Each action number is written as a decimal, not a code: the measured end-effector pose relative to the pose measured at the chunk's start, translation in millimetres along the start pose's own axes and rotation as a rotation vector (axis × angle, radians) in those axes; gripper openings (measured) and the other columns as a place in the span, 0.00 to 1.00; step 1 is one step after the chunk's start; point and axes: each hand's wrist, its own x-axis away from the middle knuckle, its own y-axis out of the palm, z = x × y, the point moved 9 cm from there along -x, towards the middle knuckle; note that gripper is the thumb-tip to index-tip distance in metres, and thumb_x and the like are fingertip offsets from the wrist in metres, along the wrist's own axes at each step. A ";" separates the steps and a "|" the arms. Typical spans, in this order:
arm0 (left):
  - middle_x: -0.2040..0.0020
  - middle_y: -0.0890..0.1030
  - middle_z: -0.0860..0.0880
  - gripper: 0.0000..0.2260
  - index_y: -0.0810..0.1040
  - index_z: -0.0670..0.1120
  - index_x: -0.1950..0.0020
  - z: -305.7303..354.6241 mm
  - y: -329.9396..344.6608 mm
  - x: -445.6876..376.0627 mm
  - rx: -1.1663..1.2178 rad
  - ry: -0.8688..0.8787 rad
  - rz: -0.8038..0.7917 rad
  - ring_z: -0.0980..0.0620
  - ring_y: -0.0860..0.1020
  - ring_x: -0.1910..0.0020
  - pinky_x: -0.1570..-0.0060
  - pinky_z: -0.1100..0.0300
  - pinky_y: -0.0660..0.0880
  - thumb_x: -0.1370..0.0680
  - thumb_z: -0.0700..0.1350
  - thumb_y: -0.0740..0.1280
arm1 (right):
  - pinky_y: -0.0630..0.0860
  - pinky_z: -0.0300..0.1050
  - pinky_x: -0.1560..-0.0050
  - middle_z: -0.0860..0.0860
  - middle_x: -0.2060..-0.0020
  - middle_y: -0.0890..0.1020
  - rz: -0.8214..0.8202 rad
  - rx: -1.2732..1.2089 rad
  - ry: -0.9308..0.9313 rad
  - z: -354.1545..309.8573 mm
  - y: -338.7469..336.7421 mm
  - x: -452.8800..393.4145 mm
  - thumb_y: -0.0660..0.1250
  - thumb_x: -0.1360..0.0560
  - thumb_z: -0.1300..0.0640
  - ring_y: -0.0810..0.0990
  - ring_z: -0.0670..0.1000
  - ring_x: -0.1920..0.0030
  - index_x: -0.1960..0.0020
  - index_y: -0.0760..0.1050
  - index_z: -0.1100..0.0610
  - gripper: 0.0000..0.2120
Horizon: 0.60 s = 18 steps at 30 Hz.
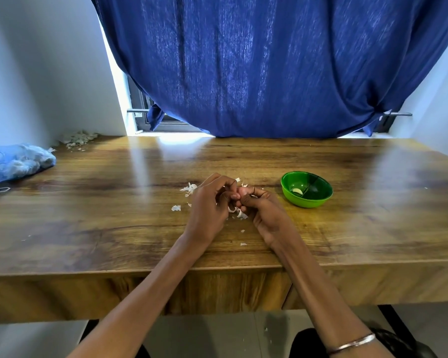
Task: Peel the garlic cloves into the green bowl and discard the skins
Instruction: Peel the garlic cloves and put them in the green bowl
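**Fingertips meet over a clove at mid-table**

Fingertips point(235, 196) of both hands curl together just above the wooden table point(347, 228), pinching something small between them, presumably a garlic clove, though it is hidden. Left hand point(210, 202) arches over from the left; right hand point(263, 210) closes in from below, thumb pressed up. Torn white skins point(189, 189) lie scattered around and under the hands. Near the right hand sits the green bowl point(318, 200), with one peeled clove point(297, 191) inside. At the far left lie a blue mesh bag point(16, 161) and a heap of skins point(78, 138).
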 end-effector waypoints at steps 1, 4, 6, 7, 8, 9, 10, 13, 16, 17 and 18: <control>0.58 0.79 0.53 0.12 0.80 0.41 0.56 2.6 0.4 -0.9 -0.018 0.020 0.006 0.64 0.78 0.57 0.58 0.76 0.69 0.29 0.24 0.68 | 0.76 0.32 0.68 0.51 0.69 0.82 0.004 -0.016 0.006 -0.1 -0.4 -0.4 0.66 0.24 0.72 0.79 0.43 0.71 0.59 0.78 0.62 0.09; 0.58 0.79 0.51 0.12 0.80 0.40 0.56 8.2 1.8 -1.8 -0.046 0.072 0.007 0.60 0.75 0.59 0.59 0.75 0.68 0.29 0.24 0.67 | 0.76 0.32 0.69 0.51 0.70 0.81 0.013 -0.061 0.018 -0.9 1.5 0.5 0.65 0.23 0.73 0.79 0.43 0.71 0.61 0.78 0.61 0.11; 0.58 0.78 0.50 0.13 0.80 0.40 0.55 10.2 3.0 -2.4 -0.032 0.086 -0.002 0.56 0.75 0.60 0.59 0.74 0.68 0.29 0.23 0.66 | 0.75 0.31 0.70 0.52 0.71 0.81 0.018 -0.129 0.026 -0.3 3.8 1.7 0.63 0.23 0.73 0.79 0.43 0.72 0.61 0.77 0.62 0.12; 0.58 0.78 0.50 0.14 0.79 0.41 0.56 10.6 2.5 -2.9 -0.022 0.081 0.001 0.57 0.75 0.60 0.58 0.73 0.68 0.29 0.23 0.65 | 0.75 0.30 0.70 0.52 0.71 0.81 0.014 -0.167 0.030 0.2 5.6 2.6 0.62 0.23 0.73 0.79 0.43 0.72 0.60 0.77 0.62 0.12; 0.57 0.78 0.51 0.14 0.78 0.42 0.56 9.9 0.7 -2.7 -0.011 0.066 0.016 0.58 0.75 0.59 0.58 0.73 0.68 0.29 0.23 0.65 | 0.75 0.30 0.70 0.52 0.70 0.81 0.003 -0.202 0.034 0.8 8.8 3.8 0.62 0.22 0.73 0.79 0.43 0.71 0.60 0.78 0.62 0.12; 0.57 0.77 0.52 0.15 0.77 0.44 0.56 9.1 -1.6 -1.8 0.003 0.046 0.036 0.59 0.75 0.59 0.57 0.72 0.68 0.28 0.23 0.65 | 0.75 0.30 0.69 0.52 0.70 0.81 -0.011 -0.231 0.037 1.1 12.2 5.1 0.62 0.21 0.72 0.79 0.43 0.71 0.59 0.78 0.62 0.11; 0.57 0.77 0.52 0.16 0.76 0.46 0.55 7.4 -3.5 -0.9 0.021 0.025 0.053 0.60 0.76 0.57 0.56 0.72 0.69 0.27 0.24 0.65 | 0.75 0.30 0.69 0.52 0.69 0.81 -0.020 -0.250 0.032 1.1 14.4 6.0 0.62 0.21 0.71 0.79 0.43 0.70 0.58 0.79 0.62 0.11; 0.57 0.80 0.51 0.13 0.76 0.47 0.53 -4.1 -5.5 -0.3 0.103 -0.067 0.075 0.52 0.81 0.58 0.56 0.64 0.74 0.24 0.28 0.66 | 0.76 0.30 0.68 0.52 0.67 0.82 -0.022 -0.248 -0.016 -1.2 16.2 6.8 0.64 0.21 0.68 0.79 0.43 0.69 0.56 0.79 0.63 0.08; 0.57 0.81 0.51 0.11 0.76 0.45 0.51 -5.0 -6.6 -0.3 0.137 -0.093 0.066 0.54 0.83 0.59 0.57 0.65 0.76 0.22 0.29 0.67 | 0.77 0.31 0.67 0.51 0.67 0.83 -0.020 -0.223 -0.038 -1.6 15.7 7.1 0.65 0.21 0.66 0.79 0.42 0.69 0.55 0.80 0.62 0.06; 0.57 0.82 0.51 0.11 0.77 0.44 0.51 -4.4 -7.4 -0.1 0.135 -0.087 0.064 0.54 0.83 0.59 0.57 0.65 0.77 0.22 0.29 0.67 | 0.77 0.31 0.66 0.51 0.66 0.83 -0.024 -0.208 -0.038 -1.9 15.8 7.9 0.67 0.23 0.65 0.79 0.42 0.68 0.55 0.81 0.62 0.05; 0.57 0.82 0.51 0.11 0.78 0.44 0.51 -4.5 -8.6 0.6 0.126 -0.081 0.067 0.55 0.83 0.59 0.57 0.64 0.77 0.23 0.28 0.67 | 0.78 0.31 0.66 0.52 0.66 0.84 -0.028 -0.194 -0.036 -1.9 16.0 8.8 0.68 0.24 0.64 0.80 0.42 0.68 0.55 0.81 0.62 0.04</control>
